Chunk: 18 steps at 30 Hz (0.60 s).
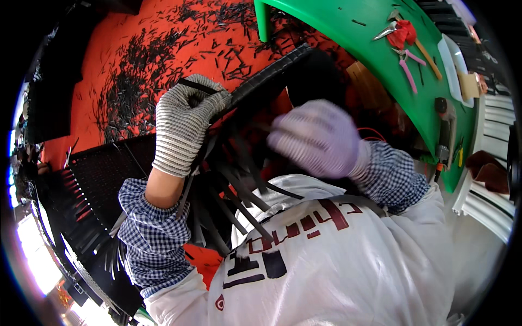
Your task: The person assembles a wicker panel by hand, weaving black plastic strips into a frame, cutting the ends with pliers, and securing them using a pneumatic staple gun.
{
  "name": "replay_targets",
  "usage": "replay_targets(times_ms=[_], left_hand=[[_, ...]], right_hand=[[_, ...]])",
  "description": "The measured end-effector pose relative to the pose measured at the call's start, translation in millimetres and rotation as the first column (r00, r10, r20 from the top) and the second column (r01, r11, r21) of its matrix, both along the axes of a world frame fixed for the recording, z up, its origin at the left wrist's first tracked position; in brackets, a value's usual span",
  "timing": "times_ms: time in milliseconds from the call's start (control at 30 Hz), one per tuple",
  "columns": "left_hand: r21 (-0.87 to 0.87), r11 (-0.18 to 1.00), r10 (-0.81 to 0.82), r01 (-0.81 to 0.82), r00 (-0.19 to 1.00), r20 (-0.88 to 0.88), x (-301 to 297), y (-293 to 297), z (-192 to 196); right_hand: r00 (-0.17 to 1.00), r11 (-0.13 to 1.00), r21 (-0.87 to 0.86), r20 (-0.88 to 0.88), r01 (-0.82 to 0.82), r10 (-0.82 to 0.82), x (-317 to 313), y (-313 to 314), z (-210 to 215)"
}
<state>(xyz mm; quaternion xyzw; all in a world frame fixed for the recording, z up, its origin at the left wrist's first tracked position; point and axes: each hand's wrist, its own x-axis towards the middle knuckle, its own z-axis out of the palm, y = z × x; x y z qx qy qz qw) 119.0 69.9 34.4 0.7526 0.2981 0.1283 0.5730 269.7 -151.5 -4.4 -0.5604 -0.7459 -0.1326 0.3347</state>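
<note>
My left hand (182, 127), in a grey-and-white striped knit glove, is closed at the rim of a black woven piece (274, 65). Between its bent thumb and fingers runs a flat black strip (198, 85). Several loose dark strips (239, 204) hang below that hand, over my lap. Off to the right, my right hand (318, 138) wears a pale purple-tinted striped glove and is smeared by motion. Its fingers point toward the hanging strips, and whether they grip anything cannot be made out. Checked sleeves cover both forearms.
Black scraps (130, 81) litter the red floor (163, 22). A green table (331, 16) curves along the right, bearing pink-handled pliers (408, 73), a red cloth (401, 34), a wooden-handled tool (429, 60), a white tray (448, 60) and a dark hand tool (445, 127). A perforated black panel (109, 168) lies left.
</note>
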Motion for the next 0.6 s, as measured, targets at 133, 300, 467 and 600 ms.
replay_targets(times_ms=[133, 300, 467, 600], left_hand=[[0.083, 0.996, 0.04, -0.045, 0.998, 0.051, 5, 6, -8], [0.16, 0.987, 0.016, -0.014, 1.0, -0.016, 14, 9, -9], [0.189, 0.98, 0.039, -0.055, 0.995, 0.091, 12, 9, -11], [0.195, 0.978, 0.056, -0.074, 0.994, 0.093, 9, 11, -10]], right_hand=[[0.881, 0.882, 0.066, 0.057, 0.466, -0.47, 81, -41, 8], [0.274, 0.284, 0.046, 0.155, 0.958, -0.949, 207, -186, -17], [-0.355, -0.379, 0.005, 0.362, 0.925, -0.862, 226, -304, -57], [-0.286, -0.377, -0.107, 0.472, 0.92, -0.834, 230, -348, -94]])
